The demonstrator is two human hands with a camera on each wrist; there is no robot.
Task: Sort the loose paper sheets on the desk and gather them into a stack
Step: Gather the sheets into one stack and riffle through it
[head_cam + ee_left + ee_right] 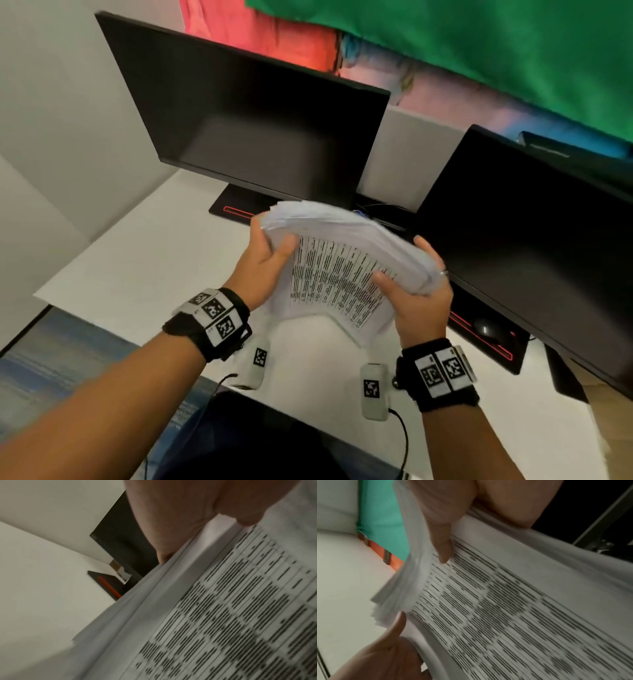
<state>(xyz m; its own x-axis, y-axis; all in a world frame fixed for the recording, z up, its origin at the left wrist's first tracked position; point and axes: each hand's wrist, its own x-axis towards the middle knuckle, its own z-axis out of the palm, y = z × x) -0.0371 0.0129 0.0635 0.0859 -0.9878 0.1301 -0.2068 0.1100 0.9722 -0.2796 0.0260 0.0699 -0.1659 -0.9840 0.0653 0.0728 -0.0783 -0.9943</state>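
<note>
I hold a thick stack of paper sheets (339, 270) in the air with both hands, above the middle of the white desk (137, 260) and in front of two dark monitors. My left hand (265, 263) grips the stack's left side: the thumb lies across the printed top sheet and the fingers curl under and behind the pile. My right hand (416, 301) grips the right side, thumb pressed on the top sheet, fingers wrapped round the outer edge. So each grip is closed round the paper, one at each side, with the stack between them.

The stack bows upward between my hands, and its sheets are fanned and uneven at the far edge. The top sheet carries rows of black text in ruled columns; the text is too blurred to read.

The left monitor (253, 120) stands toward the desk's far edge, the right monitor (534, 222) toward the far right corner. A computer mouse (488, 330) lies on a dark base with a red outline near the desk's right edge.
</note>
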